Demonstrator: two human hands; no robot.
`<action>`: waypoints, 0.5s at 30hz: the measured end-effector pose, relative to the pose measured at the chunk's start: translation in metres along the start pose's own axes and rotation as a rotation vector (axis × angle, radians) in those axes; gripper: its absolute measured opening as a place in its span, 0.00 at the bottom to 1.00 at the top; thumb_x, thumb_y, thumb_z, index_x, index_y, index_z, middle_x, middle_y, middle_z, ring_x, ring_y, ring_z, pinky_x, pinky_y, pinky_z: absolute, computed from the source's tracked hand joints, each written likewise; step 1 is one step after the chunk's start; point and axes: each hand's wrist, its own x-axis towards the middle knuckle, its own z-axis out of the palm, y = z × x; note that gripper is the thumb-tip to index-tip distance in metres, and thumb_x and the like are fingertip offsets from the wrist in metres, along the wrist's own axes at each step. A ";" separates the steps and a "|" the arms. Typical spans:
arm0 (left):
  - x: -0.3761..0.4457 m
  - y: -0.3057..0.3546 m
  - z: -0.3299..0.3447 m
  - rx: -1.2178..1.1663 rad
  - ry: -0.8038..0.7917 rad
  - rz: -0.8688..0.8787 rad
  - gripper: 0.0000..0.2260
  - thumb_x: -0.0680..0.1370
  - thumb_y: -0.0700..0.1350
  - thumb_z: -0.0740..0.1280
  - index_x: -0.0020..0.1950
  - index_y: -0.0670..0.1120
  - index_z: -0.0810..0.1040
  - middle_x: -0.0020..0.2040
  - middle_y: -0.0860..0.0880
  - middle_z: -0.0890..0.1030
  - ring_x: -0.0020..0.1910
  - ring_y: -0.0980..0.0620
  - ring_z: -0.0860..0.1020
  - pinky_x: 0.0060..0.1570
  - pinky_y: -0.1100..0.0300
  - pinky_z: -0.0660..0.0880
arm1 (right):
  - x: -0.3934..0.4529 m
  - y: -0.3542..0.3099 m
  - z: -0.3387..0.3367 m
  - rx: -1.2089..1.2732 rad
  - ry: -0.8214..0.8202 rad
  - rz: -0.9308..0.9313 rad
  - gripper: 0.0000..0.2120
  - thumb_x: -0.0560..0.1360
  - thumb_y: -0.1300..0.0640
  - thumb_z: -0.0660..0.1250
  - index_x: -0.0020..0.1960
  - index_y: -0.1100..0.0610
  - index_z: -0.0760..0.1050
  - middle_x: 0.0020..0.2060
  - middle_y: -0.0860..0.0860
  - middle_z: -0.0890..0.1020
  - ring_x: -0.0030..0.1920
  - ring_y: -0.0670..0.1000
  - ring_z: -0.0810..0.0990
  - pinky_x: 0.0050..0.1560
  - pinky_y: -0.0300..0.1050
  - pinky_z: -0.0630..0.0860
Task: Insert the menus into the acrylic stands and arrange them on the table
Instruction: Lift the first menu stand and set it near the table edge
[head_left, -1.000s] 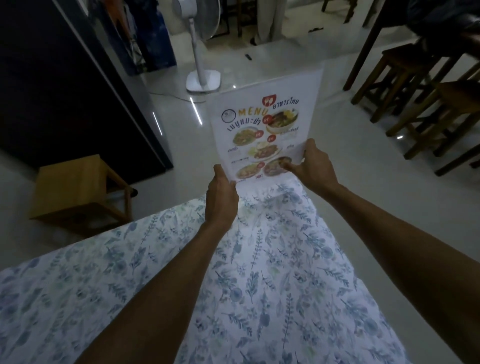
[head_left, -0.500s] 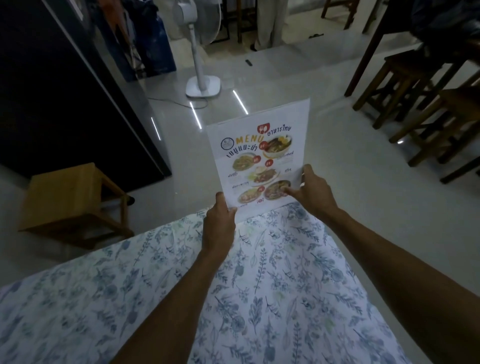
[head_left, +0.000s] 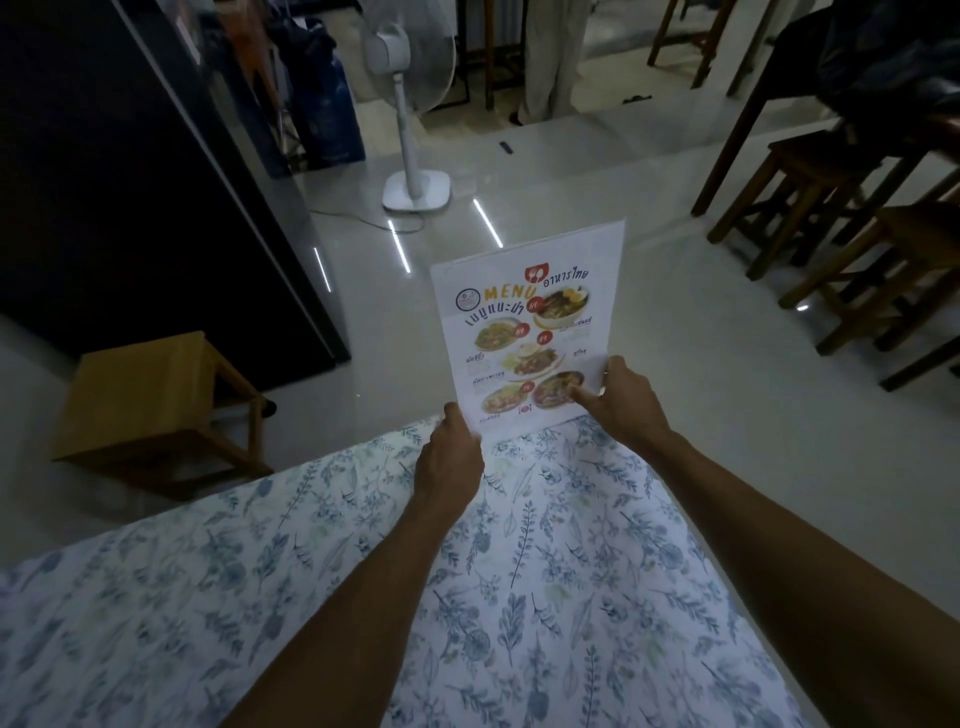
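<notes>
A white menu (head_left: 527, 322) with food photos and the word MENU sits inside a clear acrylic stand (head_left: 618, 231), whose edge shows along the top and right side. It stands upright at the far corner of the table with the blue floral cloth (head_left: 467, 597). My left hand (head_left: 449, 462) grips its lower left corner. My right hand (head_left: 618, 397) holds its lower right edge, fingers across the front. The stand's base is hidden behind my hands and the table edge.
A light wooden stool (head_left: 150, 400) stands left of the table corner. A white pedestal fan (head_left: 413, 104) is on the glossy floor beyond. Dark wooden stools (head_left: 831, 218) and a table fill the right. A black cabinet (head_left: 130, 171) lines the left.
The menu in its stand has come down toward the table's far corner, with both hands still holding its bottom corners. The camera has tilted slightly.
</notes>
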 end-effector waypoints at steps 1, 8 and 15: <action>-0.003 -0.001 -0.003 0.006 -0.017 -0.010 0.14 0.82 0.46 0.61 0.65 0.42 0.64 0.57 0.39 0.80 0.50 0.38 0.81 0.45 0.46 0.78 | -0.002 -0.002 -0.001 -0.003 -0.003 0.016 0.35 0.73 0.40 0.73 0.67 0.63 0.69 0.63 0.61 0.80 0.58 0.61 0.81 0.54 0.55 0.80; -0.037 -0.007 -0.034 0.050 0.015 -0.014 0.19 0.81 0.51 0.64 0.66 0.44 0.65 0.63 0.42 0.77 0.56 0.40 0.79 0.48 0.50 0.75 | -0.035 -0.014 -0.009 -0.090 -0.027 0.063 0.34 0.72 0.41 0.73 0.67 0.62 0.69 0.62 0.60 0.80 0.59 0.62 0.81 0.55 0.56 0.80; -0.103 -0.012 -0.077 0.053 0.078 -0.015 0.21 0.81 0.54 0.62 0.68 0.44 0.65 0.61 0.43 0.77 0.54 0.42 0.79 0.47 0.52 0.75 | -0.094 -0.048 -0.022 -0.130 -0.047 -0.032 0.34 0.74 0.40 0.71 0.70 0.61 0.68 0.63 0.60 0.81 0.61 0.61 0.80 0.56 0.54 0.79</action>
